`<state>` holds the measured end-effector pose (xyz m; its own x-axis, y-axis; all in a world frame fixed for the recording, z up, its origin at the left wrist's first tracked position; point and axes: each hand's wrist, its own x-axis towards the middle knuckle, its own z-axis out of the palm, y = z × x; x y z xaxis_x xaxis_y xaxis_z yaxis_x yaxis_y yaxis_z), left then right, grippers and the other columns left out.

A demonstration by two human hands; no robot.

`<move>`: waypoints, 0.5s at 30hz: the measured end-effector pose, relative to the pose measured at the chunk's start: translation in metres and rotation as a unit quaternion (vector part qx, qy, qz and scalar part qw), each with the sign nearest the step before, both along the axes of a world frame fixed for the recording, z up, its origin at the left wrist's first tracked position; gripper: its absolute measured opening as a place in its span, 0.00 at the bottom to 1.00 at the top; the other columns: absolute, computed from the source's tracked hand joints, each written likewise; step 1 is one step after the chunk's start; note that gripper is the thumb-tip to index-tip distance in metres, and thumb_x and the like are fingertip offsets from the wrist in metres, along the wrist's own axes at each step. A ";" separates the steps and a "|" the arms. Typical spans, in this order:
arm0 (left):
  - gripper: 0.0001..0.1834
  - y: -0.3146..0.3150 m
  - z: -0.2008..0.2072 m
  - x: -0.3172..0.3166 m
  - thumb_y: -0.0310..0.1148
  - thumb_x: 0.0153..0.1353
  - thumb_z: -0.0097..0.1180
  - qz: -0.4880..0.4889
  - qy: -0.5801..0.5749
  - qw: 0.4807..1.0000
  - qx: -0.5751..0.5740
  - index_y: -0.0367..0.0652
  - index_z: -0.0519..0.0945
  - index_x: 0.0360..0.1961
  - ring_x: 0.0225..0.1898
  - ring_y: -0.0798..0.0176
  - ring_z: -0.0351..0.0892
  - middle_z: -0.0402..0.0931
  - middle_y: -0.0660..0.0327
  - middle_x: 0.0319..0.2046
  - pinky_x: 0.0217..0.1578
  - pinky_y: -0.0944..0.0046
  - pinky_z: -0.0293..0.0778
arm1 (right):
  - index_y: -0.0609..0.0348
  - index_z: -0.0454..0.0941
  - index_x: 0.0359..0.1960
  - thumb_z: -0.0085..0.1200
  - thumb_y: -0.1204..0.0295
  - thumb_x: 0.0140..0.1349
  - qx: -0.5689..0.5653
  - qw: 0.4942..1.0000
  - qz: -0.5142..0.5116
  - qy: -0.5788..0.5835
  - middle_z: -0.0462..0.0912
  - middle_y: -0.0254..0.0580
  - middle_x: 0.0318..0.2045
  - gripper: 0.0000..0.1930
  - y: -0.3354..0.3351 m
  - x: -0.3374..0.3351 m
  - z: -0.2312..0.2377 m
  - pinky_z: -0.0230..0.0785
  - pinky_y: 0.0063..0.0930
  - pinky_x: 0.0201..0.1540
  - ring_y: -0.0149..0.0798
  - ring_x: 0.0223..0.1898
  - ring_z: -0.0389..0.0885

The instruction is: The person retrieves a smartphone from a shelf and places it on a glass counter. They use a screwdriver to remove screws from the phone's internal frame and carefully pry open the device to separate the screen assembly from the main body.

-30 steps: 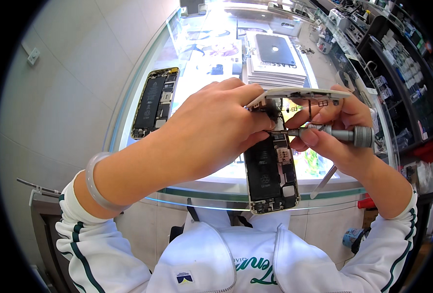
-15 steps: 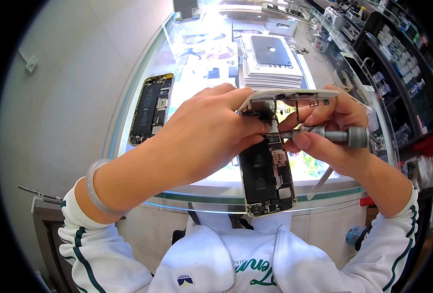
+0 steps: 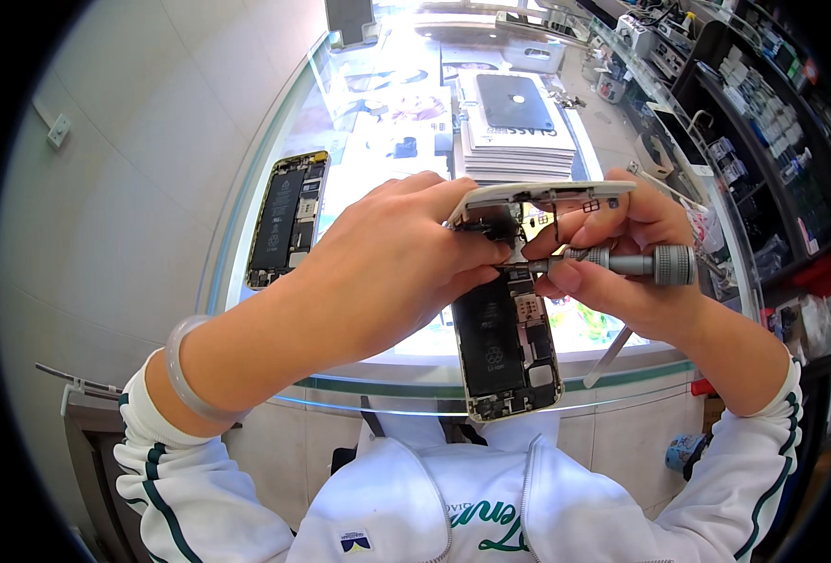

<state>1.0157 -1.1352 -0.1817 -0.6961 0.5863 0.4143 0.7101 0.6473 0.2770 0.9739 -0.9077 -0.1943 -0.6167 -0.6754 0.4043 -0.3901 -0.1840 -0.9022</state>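
Note:
An opened phone (image 3: 492, 352) hangs over the near edge of the glass counter, its black battery and circuit parts bare. Its white-edged screen panel (image 3: 551, 193) is lifted at the far end, roughly at right angles to the body. My left hand (image 3: 387, 253) is closed round that far end, thumb and index finger near the join of panel and body. In my right hand (image 3: 655, 300) lies a grey screwdriver (image 3: 636, 266) with a knurled end, held nearly level. Its tip points left at the phone's upper inside; whether it touches is unclear. Some right fingers sit behind the panel.
Another opened phone (image 3: 287, 218) lies on the lit counter (image 3: 345, 174) at left. Beyond my hands a dark tablet-like device (image 3: 514, 101) rests on a stack of white boxes (image 3: 519, 159). A thin pale tool (image 3: 609, 358) lies by the front edge. Shelves (image 3: 772, 131) stand at right.
Both hands, the phone and the screwdriver have shifted slightly left in the picture. The whole view has moved a little too. The grips look the same.

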 end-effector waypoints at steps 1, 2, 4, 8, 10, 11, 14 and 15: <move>0.08 0.000 0.000 0.000 0.30 0.50 0.62 0.000 0.000 1.000 0.000 0.46 0.84 0.34 0.37 0.56 0.74 0.75 0.61 0.35 0.39 0.58 0.73 | 0.59 0.63 0.33 0.61 0.82 0.54 0.002 1.000 -0.001 -0.006 0.80 0.58 0.38 0.15 0.000 0.001 0.001 0.82 0.32 0.40 0.41 0.41 0.82; 0.08 0.000 0.000 0.000 0.29 0.50 0.63 0.000 -0.001 1.000 0.000 0.46 0.84 0.34 0.37 0.56 0.74 0.75 0.61 0.35 0.39 0.58 0.73 | 0.59 0.64 0.33 0.61 0.82 0.54 0.003 1.000 -0.003 -0.012 0.80 0.57 0.38 0.15 0.000 0.001 0.002 0.82 0.32 0.40 0.41 0.41 0.82; 0.08 0.000 0.002 0.002 0.29 0.50 0.63 0.003 -0.007 1.000 0.002 0.46 0.84 0.34 0.37 0.56 0.74 0.75 0.61 0.35 0.39 0.58 0.73 | 0.59 0.64 0.33 0.61 0.82 0.53 0.001 1.000 -0.004 -0.009 0.79 0.55 0.38 0.15 0.000 0.001 0.003 0.82 0.33 0.40 0.42 0.42 0.83; 0.09 0.001 0.004 0.003 0.28 0.50 0.63 0.006 -0.025 1.000 0.009 0.45 0.84 0.35 0.37 0.56 0.74 0.75 0.61 0.35 0.40 0.58 0.73 | 0.60 0.64 0.30 0.62 0.82 0.53 -0.015 0.999 -0.017 -0.044 0.82 0.49 0.35 0.14 -0.004 0.005 0.006 0.77 0.25 0.41 0.32 0.39 0.81; 0.09 0.000 0.004 0.002 0.28 0.50 0.63 0.003 -0.023 1.000 0.009 0.45 0.84 0.35 0.37 0.56 0.74 0.75 0.61 0.36 0.40 0.58 0.73 | 0.59 0.65 0.28 0.63 0.81 0.53 -0.019 0.997 -0.028 -0.071 0.83 0.48 0.34 0.14 -0.004 0.007 0.007 0.74 0.21 0.41 0.27 0.38 0.80; 0.09 0.000 0.004 0.002 0.28 0.50 0.63 0.002 -0.022 1.000 0.009 0.45 0.84 0.35 0.37 0.56 0.74 0.75 0.61 0.36 0.40 0.58 0.73 | 0.59 0.65 0.28 0.63 0.81 0.53 -0.018 0.997 -0.030 -0.070 0.83 0.48 0.34 0.14 -0.004 0.007 0.007 0.74 0.20 0.41 0.27 0.38 0.80; 0.09 0.000 0.004 0.002 0.28 0.50 0.63 0.000 -0.025 1.000 0.008 0.45 0.84 0.35 0.38 0.56 0.74 0.74 0.61 0.36 0.40 0.58 0.73 | 0.59 0.65 0.28 0.63 0.81 0.53 -0.018 0.997 -0.034 -0.062 0.84 0.48 0.33 0.14 -0.005 0.007 0.006 0.74 0.20 0.41 0.27 0.38 0.80; 0.09 0.000 0.004 0.003 0.28 0.50 0.63 0.001 -0.026 1.000 0.008 0.45 0.84 0.35 0.38 0.56 0.74 0.74 0.61 0.36 0.41 0.58 0.73 | 0.59 0.65 0.28 0.63 0.81 0.53 -0.019 0.997 -0.035 -0.059 0.84 0.47 0.33 0.14 -0.005 0.007 0.006 0.74 0.21 0.41 0.27 0.38 0.80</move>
<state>1.0182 -1.1348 -0.1775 -0.7179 0.5782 0.3876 0.6933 0.6437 0.3239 0.9805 -0.9123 -0.1885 -0.7062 -0.6146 0.3516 -0.2954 -0.1955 -0.9352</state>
